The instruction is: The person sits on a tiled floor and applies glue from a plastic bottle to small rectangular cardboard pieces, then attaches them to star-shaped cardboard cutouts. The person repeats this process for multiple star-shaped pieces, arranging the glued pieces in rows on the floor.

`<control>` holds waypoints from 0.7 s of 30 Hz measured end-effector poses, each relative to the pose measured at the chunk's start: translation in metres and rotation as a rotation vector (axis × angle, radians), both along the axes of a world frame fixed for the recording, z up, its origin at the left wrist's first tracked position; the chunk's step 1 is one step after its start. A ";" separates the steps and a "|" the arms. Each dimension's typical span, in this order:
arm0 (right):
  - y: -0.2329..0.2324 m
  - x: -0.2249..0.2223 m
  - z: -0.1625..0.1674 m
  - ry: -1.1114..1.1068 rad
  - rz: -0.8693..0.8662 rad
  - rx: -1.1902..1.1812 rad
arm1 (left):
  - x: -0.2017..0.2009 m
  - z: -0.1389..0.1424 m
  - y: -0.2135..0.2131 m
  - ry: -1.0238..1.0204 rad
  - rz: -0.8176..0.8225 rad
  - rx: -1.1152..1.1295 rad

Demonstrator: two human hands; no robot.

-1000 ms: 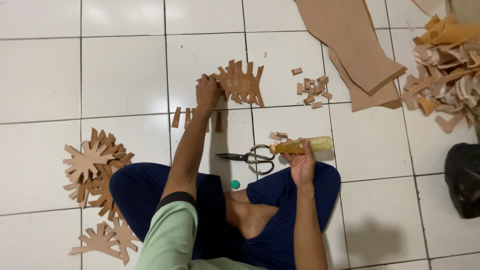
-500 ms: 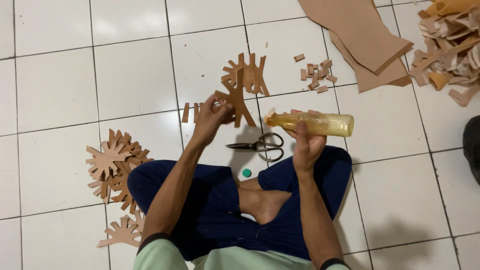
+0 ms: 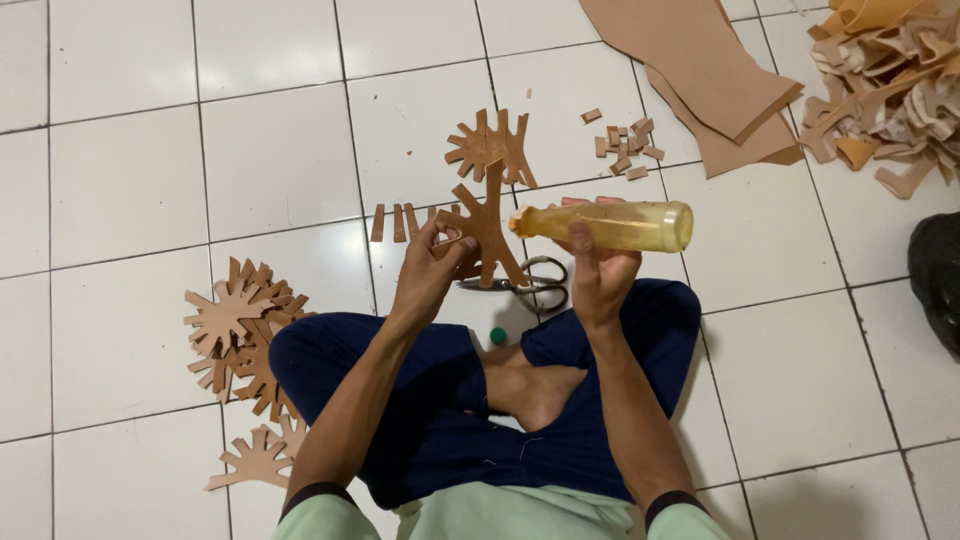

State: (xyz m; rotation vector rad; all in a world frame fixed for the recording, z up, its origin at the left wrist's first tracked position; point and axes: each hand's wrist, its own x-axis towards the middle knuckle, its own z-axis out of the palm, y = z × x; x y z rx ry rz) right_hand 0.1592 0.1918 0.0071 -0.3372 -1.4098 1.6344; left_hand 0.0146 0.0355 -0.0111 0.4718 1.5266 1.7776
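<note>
My left hand point(image 3: 428, 272) pinches a brown cardboard tree-shaped cutout point(image 3: 487, 226) and holds it above the floor in front of my crossed legs. My right hand point(image 3: 598, 265) grips a clear bottle of yellowish glue point(image 3: 612, 225), lying sideways with its nozzle pointing left at the cutout. A second tree cutout point(image 3: 488, 146) lies on the tiles just beyond. Black-handled scissors point(image 3: 528, 286) rest on the floor under the bottle, and a small green cap point(image 3: 497, 336) lies by my knee.
A stack of tree cutouts point(image 3: 242, 325) sits at my left, one more point(image 3: 262, 458) nearer. Three thin strips point(image 3: 395, 222) and small brown offcuts point(image 3: 625, 143) lie ahead. Cardboard sheets point(image 3: 700, 70) and a scrap heap point(image 3: 890, 85) fill the top right; a black object point(image 3: 938, 270) sits at the right edge.
My left hand picked a tree cutout off the floor and drew it toward me. My right hand lifted the glue bottle from beside the scissors and turned it sideways toward the cutout.
</note>
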 end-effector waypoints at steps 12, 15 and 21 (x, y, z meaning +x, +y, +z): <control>0.071 0.021 -0.082 -0.217 -0.057 -0.130 | -0.053 -0.058 0.020 -0.012 0.228 0.092; 0.099 0.046 -0.111 -0.113 0.000 -0.290 | -0.099 -0.072 0.048 0.043 0.366 0.056; 0.113 0.061 -0.150 -0.030 -0.038 -0.552 | -0.150 -0.097 0.119 -0.009 0.488 -0.097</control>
